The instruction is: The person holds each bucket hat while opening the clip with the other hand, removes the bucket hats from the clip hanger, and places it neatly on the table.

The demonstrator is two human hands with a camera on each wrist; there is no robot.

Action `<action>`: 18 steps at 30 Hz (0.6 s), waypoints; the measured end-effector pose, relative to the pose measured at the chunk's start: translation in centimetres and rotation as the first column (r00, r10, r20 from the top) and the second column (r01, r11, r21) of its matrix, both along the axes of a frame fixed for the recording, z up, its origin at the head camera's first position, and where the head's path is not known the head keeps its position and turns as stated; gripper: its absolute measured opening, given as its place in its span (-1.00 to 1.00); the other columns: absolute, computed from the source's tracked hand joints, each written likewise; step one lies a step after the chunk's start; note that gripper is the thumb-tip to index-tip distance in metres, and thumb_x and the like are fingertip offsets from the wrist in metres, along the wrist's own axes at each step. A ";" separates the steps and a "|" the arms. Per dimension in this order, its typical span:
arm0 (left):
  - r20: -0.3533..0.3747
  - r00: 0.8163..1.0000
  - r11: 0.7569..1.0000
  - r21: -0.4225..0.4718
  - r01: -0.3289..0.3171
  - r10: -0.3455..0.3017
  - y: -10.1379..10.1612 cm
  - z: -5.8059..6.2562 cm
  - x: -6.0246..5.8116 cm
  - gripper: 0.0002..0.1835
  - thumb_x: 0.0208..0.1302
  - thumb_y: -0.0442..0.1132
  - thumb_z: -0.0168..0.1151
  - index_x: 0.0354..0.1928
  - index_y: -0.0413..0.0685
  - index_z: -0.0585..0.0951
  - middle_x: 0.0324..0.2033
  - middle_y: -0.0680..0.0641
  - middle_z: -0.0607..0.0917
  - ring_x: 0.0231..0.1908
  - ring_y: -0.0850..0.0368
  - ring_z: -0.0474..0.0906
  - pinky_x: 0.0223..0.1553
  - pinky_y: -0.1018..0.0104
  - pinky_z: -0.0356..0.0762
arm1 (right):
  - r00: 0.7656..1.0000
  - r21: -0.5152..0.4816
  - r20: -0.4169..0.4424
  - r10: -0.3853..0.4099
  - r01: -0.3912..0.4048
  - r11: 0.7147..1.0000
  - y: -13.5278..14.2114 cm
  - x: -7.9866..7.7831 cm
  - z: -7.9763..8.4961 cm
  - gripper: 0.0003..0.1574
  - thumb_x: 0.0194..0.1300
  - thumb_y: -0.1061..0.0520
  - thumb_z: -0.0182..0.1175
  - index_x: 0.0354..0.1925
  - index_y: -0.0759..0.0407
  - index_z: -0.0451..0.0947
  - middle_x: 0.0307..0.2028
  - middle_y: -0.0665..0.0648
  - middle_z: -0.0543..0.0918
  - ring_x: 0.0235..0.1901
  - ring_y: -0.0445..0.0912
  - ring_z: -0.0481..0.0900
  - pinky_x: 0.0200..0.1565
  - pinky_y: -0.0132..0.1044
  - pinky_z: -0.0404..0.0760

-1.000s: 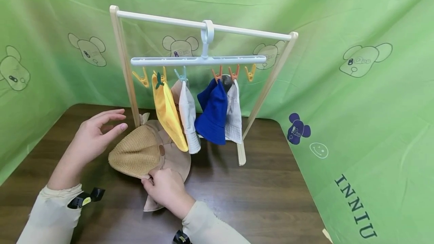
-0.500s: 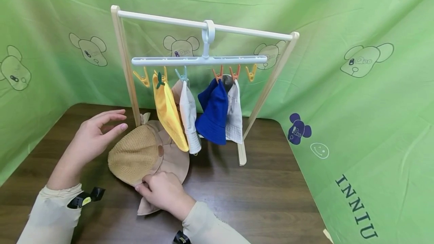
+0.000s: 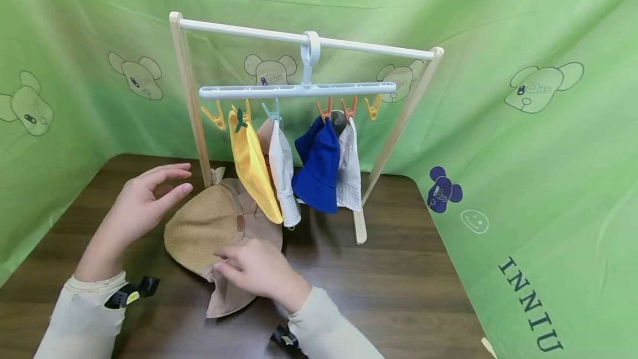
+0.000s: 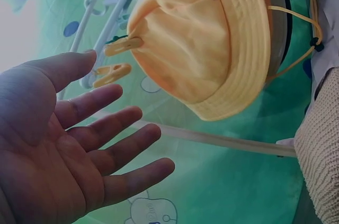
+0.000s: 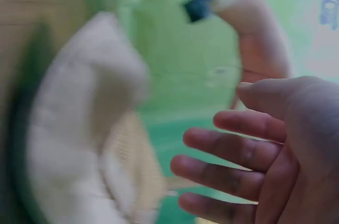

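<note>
A beige sun hat (image 3: 201, 231) with a knitted crown and a wide cloth brim lies on the table, below the left end of the rack. My right hand (image 3: 261, 270) hovers over its near brim. In the right wrist view those fingers (image 5: 228, 176) are extended and hold nothing, with the blurred brim (image 5: 69, 144) apart from them. My left hand (image 3: 139, 204) is held up left of the hat's crown, its fingers loose and spread. In the left wrist view its palm faces a hanging yellow bucket hat (image 4: 185, 44) without touching it.
A wooden rack (image 3: 191, 104) carries a pale blue hanger (image 3: 249, 92) with clothespins. Clipped there are the yellow hat, a white hat (image 3: 283, 170), a blue hat (image 3: 317, 170) and a pale grey hat (image 3: 350, 165). A yellow clothespin (image 3: 214, 118) hangs at the left end.
My right hand has let go of the sun hat's near brim, its fingers opening as it lifts slightly away. The hat was drawn slightly nearer earlier. My left hand keeps its pose.
</note>
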State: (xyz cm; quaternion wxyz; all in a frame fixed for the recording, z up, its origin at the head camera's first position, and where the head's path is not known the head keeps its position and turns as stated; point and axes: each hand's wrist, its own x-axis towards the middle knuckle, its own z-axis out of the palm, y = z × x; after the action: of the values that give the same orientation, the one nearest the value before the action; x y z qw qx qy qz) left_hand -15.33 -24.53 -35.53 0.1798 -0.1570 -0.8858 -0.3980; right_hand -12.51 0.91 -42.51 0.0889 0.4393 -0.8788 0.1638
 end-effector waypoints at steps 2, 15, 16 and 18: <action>-0.010 1.000 1.000 0.000 0.000 0.000 0.1 0.1 0.1 -0.73 0.44 -0.11 0.32 0.10 -0.01 0.69 0.27 -0.04 0.63 0.21 0.47 0.45 0.02 0.80 0.33 | 1.000 -0.050 -0.009 -0.005 0.004 0.999 1.0 -0.2 1.3 -0.64 0.54 -0.14 0.13 0.09 -0.07 0.73 -0.06 -0.14 0.79 -0.08 -0.29 0.73 -0.07 -0.44 0.65; 0.023 1.000 1.000 0.001 0.016 -0.016 0.3 0.2 0.2 -0.70 0.44 -0.09 0.31 0.13 0.03 0.68 0.28 -0.02 0.62 0.22 0.39 0.48 0.04 0.78 0.35 | 0.985 -0.515 0.021 -0.169 0.155 0.843 5.7 -1.6 4.8 -0.76 0.46 0.10 0.25 -0.02 0.14 0.76 -0.16 0.00 0.81 -0.18 -0.20 0.74 -0.13 -0.36 0.68; 0.025 1.000 1.000 0.002 0.012 -0.012 0.3 0.2 0.3 -0.70 0.44 -0.08 0.31 0.13 0.04 0.68 0.28 -0.01 0.62 0.22 0.41 0.47 0.04 0.78 0.34 | 0.983 -0.537 0.043 -0.180 0.174 0.826 5.8 -1.6 4.8 -0.77 0.46 0.12 0.25 -0.02 0.15 0.76 -0.17 0.01 0.81 -0.22 -0.20 0.73 -0.18 -0.38 0.68; 0.022 1.000 1.000 -0.002 0.014 -0.013 0.2 0.1 0.3 -0.70 0.44 -0.09 0.32 0.13 0.04 0.68 0.27 -0.02 0.62 0.22 0.39 0.48 0.04 0.78 0.34 | 0.976 -0.567 0.080 -0.201 0.211 0.796 5.9 -1.6 4.9 -0.77 0.46 0.14 0.25 -0.03 0.18 0.75 -0.18 0.05 0.80 -0.26 -0.19 0.73 -0.24 -0.41 0.68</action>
State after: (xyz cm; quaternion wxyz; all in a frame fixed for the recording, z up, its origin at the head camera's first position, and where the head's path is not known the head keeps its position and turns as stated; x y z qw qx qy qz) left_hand -15.05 -24.32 -35.41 0.1672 -0.1587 -0.8870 -0.4002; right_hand -14.15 6.82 -37.58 0.2272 0.2929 -0.8320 0.4128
